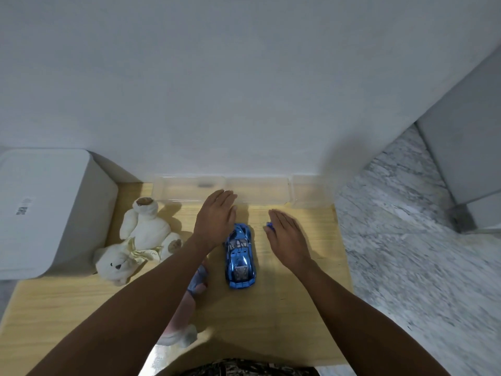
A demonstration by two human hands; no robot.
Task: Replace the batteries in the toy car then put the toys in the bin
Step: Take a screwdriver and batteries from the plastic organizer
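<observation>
Spanning the lower half of the head view, a pale wooden table point(298, 308) butts against a white wall point(244, 77), with grey marbled floor point(406, 240) to its right. On the table's left edge stands a white bin point(54, 207), its flat top bearing a small printed label. Along the back edge, against the wall, sits a row of clear plastic trays point(257, 189); something small and dark shows in the leftmost one, too blurred to tell.

Two bare forearms reach in from the bottom. A white teddy bear point(138, 240) lies on its back just right of the bin, head toward the camera, a cream ribbon at its neck. A second soft toy point(187, 308), pinkish with a blue patch, lies mostly hidden under the left forearm.

Both hands hover palm down with straight fingers, holding nothing. The left hand point(215, 218) is above the car's far end and the space just in front of the trays. The right hand point(287, 237) is to the right of the car, apart from it.

A shiny blue toy car point(240, 257) rests upright on its wheels near the table's middle, between the two hands, lengthwise away from the camera. A small blue bit point(269, 225) peeks out beside the right hand's fingers; what it is cannot be told
</observation>
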